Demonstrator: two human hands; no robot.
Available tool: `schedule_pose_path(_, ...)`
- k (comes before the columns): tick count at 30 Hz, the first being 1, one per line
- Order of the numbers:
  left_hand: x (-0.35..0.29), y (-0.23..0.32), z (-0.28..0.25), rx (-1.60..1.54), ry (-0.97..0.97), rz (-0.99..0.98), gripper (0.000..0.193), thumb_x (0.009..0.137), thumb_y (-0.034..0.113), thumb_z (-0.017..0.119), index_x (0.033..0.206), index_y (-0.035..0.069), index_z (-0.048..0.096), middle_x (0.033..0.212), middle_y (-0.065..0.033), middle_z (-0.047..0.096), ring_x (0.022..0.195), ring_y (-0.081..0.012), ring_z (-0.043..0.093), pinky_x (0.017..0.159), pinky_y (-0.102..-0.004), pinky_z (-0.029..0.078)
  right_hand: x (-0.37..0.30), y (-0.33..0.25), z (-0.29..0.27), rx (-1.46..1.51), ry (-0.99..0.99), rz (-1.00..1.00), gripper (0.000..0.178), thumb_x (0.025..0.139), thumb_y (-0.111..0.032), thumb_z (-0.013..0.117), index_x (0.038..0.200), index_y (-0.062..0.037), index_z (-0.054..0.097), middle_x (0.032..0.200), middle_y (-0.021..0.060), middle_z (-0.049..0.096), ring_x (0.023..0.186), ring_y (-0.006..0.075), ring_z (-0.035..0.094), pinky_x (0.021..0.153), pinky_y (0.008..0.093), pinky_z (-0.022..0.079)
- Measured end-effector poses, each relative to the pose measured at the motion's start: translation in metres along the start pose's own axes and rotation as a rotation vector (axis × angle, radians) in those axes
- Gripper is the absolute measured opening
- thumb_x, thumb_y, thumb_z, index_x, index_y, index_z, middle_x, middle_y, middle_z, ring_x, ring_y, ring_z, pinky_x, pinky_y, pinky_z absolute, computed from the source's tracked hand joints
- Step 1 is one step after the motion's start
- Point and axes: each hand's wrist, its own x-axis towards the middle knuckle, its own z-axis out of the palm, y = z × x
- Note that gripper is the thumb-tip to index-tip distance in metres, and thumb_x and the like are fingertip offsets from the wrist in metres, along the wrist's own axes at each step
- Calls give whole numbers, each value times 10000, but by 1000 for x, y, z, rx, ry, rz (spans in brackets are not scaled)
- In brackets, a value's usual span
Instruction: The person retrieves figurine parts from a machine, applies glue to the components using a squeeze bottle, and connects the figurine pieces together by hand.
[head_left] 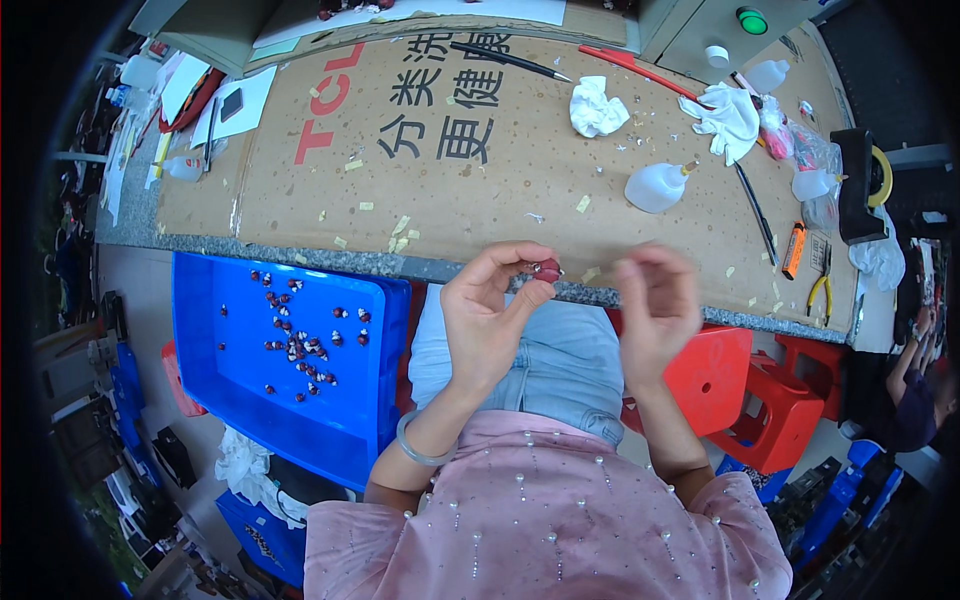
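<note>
At the near edge of the table, my left hand (490, 310) pinches a small dark red rounded piece (547, 271) with a shiny metallic bit at its side. Its kind is too small to make out. My right hand (657, 310) is raised just to the right, apart from the piece, and its fingers are smeared by motion. In a blue tray (215, 370) to the left of my lap lie many similar dark red pieces (300, 346) with whitish parts.
Cardboard (330, 200) covers the tabletop, scattered with yellowish scraps. On it are a white squeeze bottle (655, 189), crumpled tissue (597, 107), a black pen (757, 215), an orange box cutter (794, 250), yellow-handled pliers (821, 288) and a tape dispenser (857, 185). Red stools (770, 415) stand at right.
</note>
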Motion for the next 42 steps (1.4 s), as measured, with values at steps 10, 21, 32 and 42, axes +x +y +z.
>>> schedule_pose_path(10, 8, -5, 4, 137, -49, 123, 339, 751, -116, 638, 1079, -33, 618, 1065, -140, 609, 919, -140, 586, 767, -235, 496, 77, 19, -14, -229, -188, 22, 505, 767, -56, 695, 1218, 31, 485, 1160, 116, 587, 1013, 186, 579, 895, 321, 431)
schedule_pose_path(21, 12, 7, 0, -43, -54, -68, 280, 809, -49, 627, 1087, -61, 597, 1021, -146, 648, 918, -144, 611, 809, -244, 498, 19, -30, -29, -353, -290, -174, 446, 733, -25, 747, 1111, 40, 521, 965, 158, 669, 846, 212, 666, 719, 278, 521)
schedule_pose_path(32, 10, 11, -2, 57, -44, -34, 288, 772, -6, 679, 1053, -42, 631, 968, -121, 668, 849, -119, 600, 767, -241, 490, 5, -34, -35, -435, -352, -437, 464, 643, -2, 766, 1054, 78, 565, 851, 209, 661, 758, 280, 672, 672, 321, 513)
schedule_pose_path(42, 8, 12, -6, 60, -40, -33, 283, 777, 35, 692, 1045, -39, 642, 959, -109, 677, 856, -106, 585, 779, -231, 450, 6, -37, -28, -461, -404, -424, 468, 622, 0, 765, 1045, 87, 585, 886, 224, 663, 775, 294, 670, 663, 320, 509)
